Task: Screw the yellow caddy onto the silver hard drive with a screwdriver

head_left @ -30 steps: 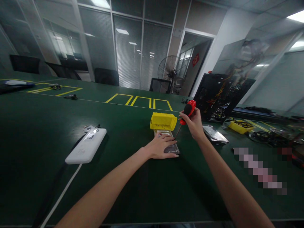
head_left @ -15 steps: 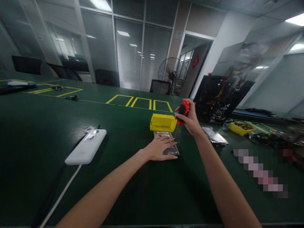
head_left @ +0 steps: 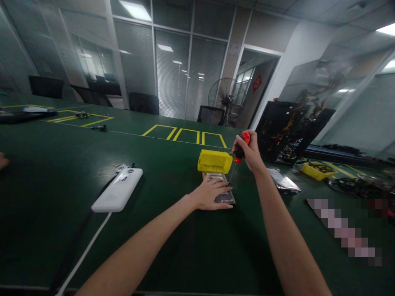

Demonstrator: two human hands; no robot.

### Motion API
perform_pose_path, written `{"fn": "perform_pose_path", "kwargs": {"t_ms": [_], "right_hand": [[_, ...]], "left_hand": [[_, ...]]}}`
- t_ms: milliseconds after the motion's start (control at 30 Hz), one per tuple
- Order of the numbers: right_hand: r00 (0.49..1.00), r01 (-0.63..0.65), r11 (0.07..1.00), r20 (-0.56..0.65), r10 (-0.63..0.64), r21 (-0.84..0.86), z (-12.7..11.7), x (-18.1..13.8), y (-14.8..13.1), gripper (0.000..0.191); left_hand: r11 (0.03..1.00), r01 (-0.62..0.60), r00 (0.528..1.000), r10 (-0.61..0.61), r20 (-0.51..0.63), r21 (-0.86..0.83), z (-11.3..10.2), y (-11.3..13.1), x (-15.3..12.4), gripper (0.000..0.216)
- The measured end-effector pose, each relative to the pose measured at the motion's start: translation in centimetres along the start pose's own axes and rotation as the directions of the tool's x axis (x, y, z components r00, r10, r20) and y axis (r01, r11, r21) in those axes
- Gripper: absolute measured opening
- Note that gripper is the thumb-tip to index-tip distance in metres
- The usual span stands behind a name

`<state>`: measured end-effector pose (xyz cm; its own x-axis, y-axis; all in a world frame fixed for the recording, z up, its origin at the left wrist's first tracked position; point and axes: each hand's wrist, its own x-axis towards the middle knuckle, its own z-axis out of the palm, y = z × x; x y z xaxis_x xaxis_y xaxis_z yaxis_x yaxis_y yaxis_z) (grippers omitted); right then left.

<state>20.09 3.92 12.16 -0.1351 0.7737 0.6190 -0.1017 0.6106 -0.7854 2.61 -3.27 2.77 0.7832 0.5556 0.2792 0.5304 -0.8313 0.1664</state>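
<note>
My left hand (head_left: 210, 193) lies flat, fingers stretched out, on a flat metal drive (head_left: 224, 196) in the middle of the green table (head_left: 173, 246). My right hand (head_left: 249, 154) is wrapped round the red and black handle of a screwdriver (head_left: 239, 153). The screwdriver stands almost upright, its tip down at the drive's far right edge. A yellow plastic bin (head_left: 214, 161) sits just behind the drive.
A white power bank (head_left: 118, 190) with a white cable lies to the left. A silvery bag (head_left: 284, 181), a second yellow tray (head_left: 314, 169), cables and an open black computer case (head_left: 290, 129) stand on the right. Yellow marked boxes, a fan and chairs are at the back.
My right hand has swung the screwdriver from a tilt to nearly upright over the drive's edge. The left hand stays flat on the drive. The view has shifted slightly.
</note>
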Motion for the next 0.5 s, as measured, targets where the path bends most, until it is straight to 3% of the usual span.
{"fn": "perform_pose_path", "kwargs": {"t_ms": [267, 500], "right_hand": [[0.999, -0.048, 0.978, -0.015, 0.052, 0.201, -0.1, -0.2, 0.2, 0.026], [0.999, 0.013, 0.975, -0.054, -0.001, 0.224, 0.1, -0.4, -1.0, 0.023]], "left_hand": [[0.999, 0.004, 1.0, -0.004, 0.005, -0.046, -0.2, 0.2, 0.0, 0.068], [1.0, -0.005, 1.0, 0.005, 0.026, -0.002, -0.5, 0.4, 0.1, 0.068]]}}
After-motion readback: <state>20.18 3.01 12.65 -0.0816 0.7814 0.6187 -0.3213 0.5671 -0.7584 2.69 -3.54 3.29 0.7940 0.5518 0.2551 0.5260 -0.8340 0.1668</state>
